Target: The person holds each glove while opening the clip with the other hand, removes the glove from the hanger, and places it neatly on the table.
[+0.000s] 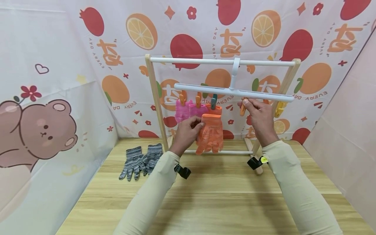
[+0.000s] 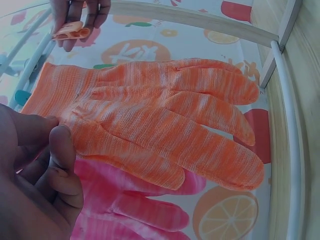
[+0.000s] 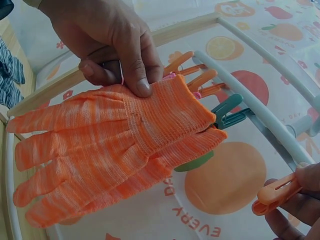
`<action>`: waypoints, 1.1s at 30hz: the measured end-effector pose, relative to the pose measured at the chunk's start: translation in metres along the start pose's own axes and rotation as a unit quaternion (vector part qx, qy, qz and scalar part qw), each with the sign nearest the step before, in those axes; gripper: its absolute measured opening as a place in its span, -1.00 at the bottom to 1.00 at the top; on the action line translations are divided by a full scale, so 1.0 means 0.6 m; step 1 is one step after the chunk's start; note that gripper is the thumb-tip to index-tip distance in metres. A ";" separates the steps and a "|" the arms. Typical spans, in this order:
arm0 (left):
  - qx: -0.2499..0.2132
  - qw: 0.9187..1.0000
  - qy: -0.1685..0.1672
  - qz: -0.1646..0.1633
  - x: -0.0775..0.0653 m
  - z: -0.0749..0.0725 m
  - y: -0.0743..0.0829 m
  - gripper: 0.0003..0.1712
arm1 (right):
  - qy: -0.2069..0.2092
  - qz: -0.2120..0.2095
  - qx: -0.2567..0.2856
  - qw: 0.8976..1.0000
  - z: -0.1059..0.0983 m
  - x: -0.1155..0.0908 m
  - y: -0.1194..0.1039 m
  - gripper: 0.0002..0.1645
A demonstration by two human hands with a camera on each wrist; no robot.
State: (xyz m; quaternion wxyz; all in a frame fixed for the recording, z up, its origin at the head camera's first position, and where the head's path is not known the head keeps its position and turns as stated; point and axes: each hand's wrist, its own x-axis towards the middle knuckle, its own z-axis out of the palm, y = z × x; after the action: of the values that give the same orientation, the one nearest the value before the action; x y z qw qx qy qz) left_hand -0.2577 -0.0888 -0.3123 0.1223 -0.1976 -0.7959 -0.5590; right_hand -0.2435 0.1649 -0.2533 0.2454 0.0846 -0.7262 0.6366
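Observation:
My left hand [image 1: 188,133] pinches an orange knit glove [image 1: 213,130] near its cuff, fingers hanging down. Behind it, another orange glove [image 1: 216,110] hangs from a teal clothespin [image 1: 213,103]. My right hand [image 1: 261,119] holds an orange clothespin [image 1: 242,108] just below the white hanger [image 1: 258,95]. In the right wrist view, that clothespin [image 3: 277,194] is between thumb and fingers, apart from the held glove's cuff [image 3: 170,112]. Pink gloves [image 1: 182,111] hang to the left from two orange clothespins [image 1: 198,100].
The hanger hooks over the top rod [image 1: 191,61] of a wooden rack [image 1: 157,98]. A yellow clothespin [image 1: 280,110] hangs at the hanger's right end. Grey striped gloves [image 1: 133,163] lie on the wooden table [image 1: 217,202] to the left. A fruit-print cloth [image 1: 117,29] stands behind.

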 end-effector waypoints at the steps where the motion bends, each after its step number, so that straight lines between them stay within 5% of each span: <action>1: 0.000 1.000 0.001 -0.001 -0.001 -0.001 0.000 -0.84 | 0.000 0.000 0.002 1.000 0.000 0.000 0.000 -0.61; 33: 0.029 0.999 0.021 -0.030 -0.021 -0.031 -0.026 -0.80 | -0.002 0.002 0.003 1.000 -0.002 0.000 0.000 -0.60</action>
State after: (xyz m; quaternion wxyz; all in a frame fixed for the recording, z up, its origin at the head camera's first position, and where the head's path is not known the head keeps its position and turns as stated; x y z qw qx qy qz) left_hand -0.2541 -0.1127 -0.3240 0.1283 -0.1581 -0.8147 -0.5430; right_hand -0.2435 0.1660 -0.2531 0.2428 0.0851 -0.7245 0.6394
